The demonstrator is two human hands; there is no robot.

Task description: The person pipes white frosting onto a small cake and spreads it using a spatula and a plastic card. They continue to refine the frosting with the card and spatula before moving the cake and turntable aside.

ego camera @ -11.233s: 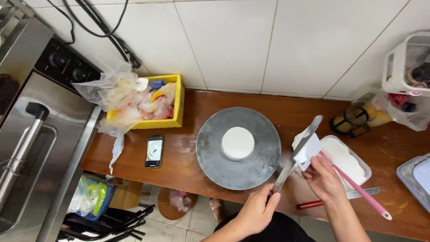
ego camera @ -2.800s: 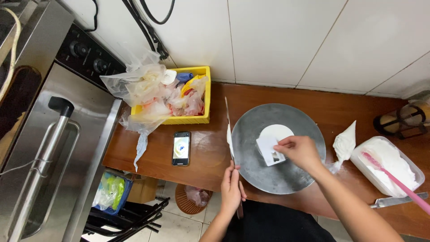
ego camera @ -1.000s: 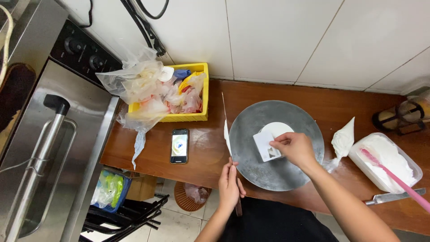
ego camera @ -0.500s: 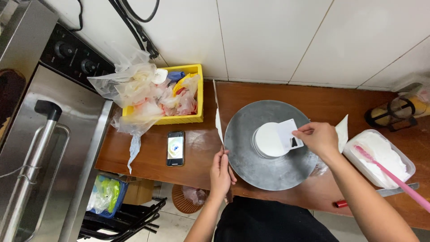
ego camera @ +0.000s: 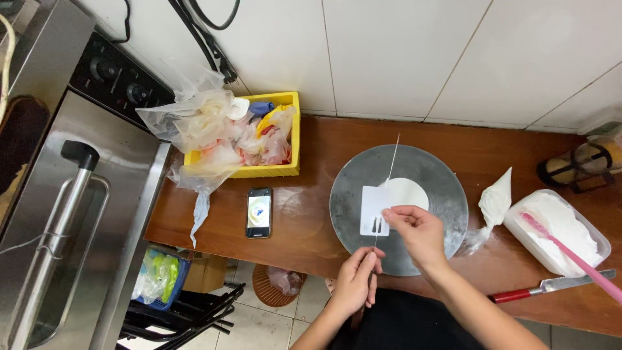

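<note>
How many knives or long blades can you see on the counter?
2: a thin spatula blade held by the left hand over the turntable, and a red-handled knife at the right. Others may be hidden.

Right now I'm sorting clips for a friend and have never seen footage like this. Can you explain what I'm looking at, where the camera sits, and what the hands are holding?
There is no machine here: the camera is worn on a person's head and looks straight down at their own two bare hands over a wooden counter.

The left hand grips the handle of a long thin spatula, seen edge-on, reaching across a round grey turntable. The right hand holds a flat white scraper card beside a small white round cake at the turntable's middle.

Around them lie a phone, a yellow bin of plastic bags, a white piping bag, a tub of white cream with a pink spatula, and a red-handled knife. A steel oven stands at the left.
</note>
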